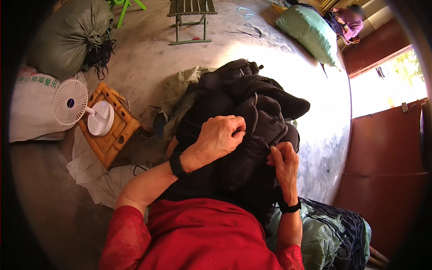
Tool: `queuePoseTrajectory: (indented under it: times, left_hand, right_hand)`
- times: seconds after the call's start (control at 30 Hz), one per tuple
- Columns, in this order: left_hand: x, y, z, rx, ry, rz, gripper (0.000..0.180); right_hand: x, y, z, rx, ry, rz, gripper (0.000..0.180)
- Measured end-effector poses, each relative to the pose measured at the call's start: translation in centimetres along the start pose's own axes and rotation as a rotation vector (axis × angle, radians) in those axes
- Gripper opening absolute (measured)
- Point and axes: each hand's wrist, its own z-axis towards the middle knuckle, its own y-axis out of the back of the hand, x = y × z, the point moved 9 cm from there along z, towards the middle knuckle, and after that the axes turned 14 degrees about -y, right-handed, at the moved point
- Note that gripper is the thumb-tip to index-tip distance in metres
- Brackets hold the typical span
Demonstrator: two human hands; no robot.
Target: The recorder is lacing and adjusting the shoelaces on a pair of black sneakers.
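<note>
A bare concrete floor (148, 58) lies beyond. The left hand (220, 135) has its grip closed, pinching the black padded garment (252, 112); the right hand (283, 159) pinches its edge just beside.

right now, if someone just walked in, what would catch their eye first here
A heap of black bags fills the middle, with the left hand gripping one on top and the right hand pinching its edge. To the left, a small white fan stands on a yellow wooden stool; bright daylight pours in at the right.
</note>
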Motion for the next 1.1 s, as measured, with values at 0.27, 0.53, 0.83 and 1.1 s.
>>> queuePoseTrajectory:
  times: [0.27, 0.53, 0.83, 1.1]
  left_hand:
    - [-6.2, -3.7, 1.4, 0.342, -0.426, 0.749, 0.008]
    - [-6.6, -1.1, 1.4, 0.279, -0.922, 0.529, 0.006]
    - [-5.1, -1.4, 3.8, 0.325, -0.79, 0.324, 0.01]
    - [-3.3, -2.0, 4.1, 0.354, -0.433, 0.053, 0.015]
  right_hand:
    - [0.7, 0.3, -0.2, -0.034, 0.043, -0.13, 0.011]
    - [7.8, 0.3, -0.5, -0.064, 0.828, -0.782, 0.041]
    - [8.6, -1.9, 0.5, 0.197, 0.737, -0.982, 0.023]
    - [4.4, 1.0, 4.2, 0.111, 0.064, -0.049, 0.027]
